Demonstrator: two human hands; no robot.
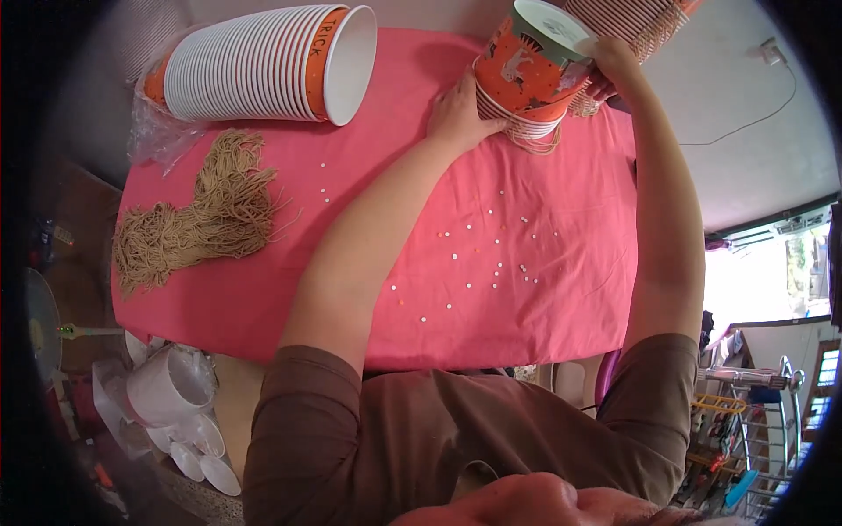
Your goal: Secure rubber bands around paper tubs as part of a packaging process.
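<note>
At the far right of the pink-covered table stands a short stack of orange paper buckets (pixel 526 79), upside down, the top one's green base facing up. Loops of tan cord hang at its lower rims. My left hand (pixel 458 116) is curled against the stack's left side, its thumb by the white rims. On the other side my right hand (pixel 614 66) grips the top bucket near its base, fingers partly hidden. Tan cord (pixel 583 103) shows just below that hand. A heap of cut tan cords (pixel 206 215) lies at the left of the table.
A long nested stack of white-rimmed buckets (pixel 246 66) lies on its side at the far left, partly in clear plastic (pixel 162 136). Another corded stack (pixel 640 22) is behind my right hand. Small white and orange dots (pixel 499 265) are scattered over the pink cloth (pixel 351 254). White tubs (pixel 171 386) sit lower left.
</note>
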